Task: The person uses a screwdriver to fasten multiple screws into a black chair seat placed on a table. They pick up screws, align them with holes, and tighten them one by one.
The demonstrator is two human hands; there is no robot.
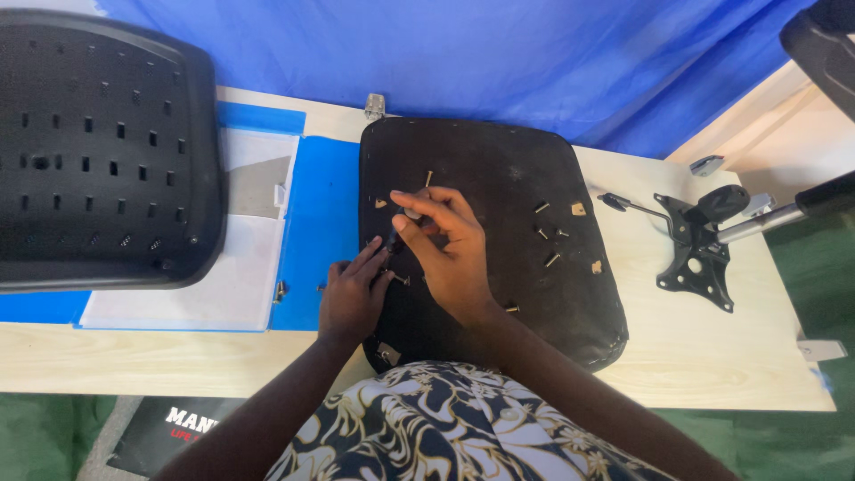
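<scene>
- Seat pan [499, 169]: lay underside-up on worktop [695, 356], approx. centre, black fabric face showing. Judged: inverted so the mounting side faced the person.
- Right hand [450, 245]: over left-centre of seat pan. Fingers [411, 198] pinched on a small silver-tipped part, prob. a bolt [412, 213]; exact type not discernible. Held near-upright, tip down toward pan, likely to line up w/ a hole.
- Left hand [352, 298]: at left edge of seat pan, fingers partly curled, tips touching pan just below the right-hand fingers. Whether it gripped anything: cannot tell. Judged: steadying pan/part.
- Bolt vs. fingers: between right thumb and forefinger, just above left fingertips, close to pan surface.
- Loose bolts [548, 233]: scattered on pan, right of both hands, apart from fingers; within reach.
- Tilt mechanism [699, 249]: black metal plate w/ lever, on worktop right of pan, not touching it.
- Backrest shell [98, 142]: black perforated plastic, far left, resting over blue-and-white sheets [316, 223].
- Blue cloth [499, 53]: behind worktop.
</scene>
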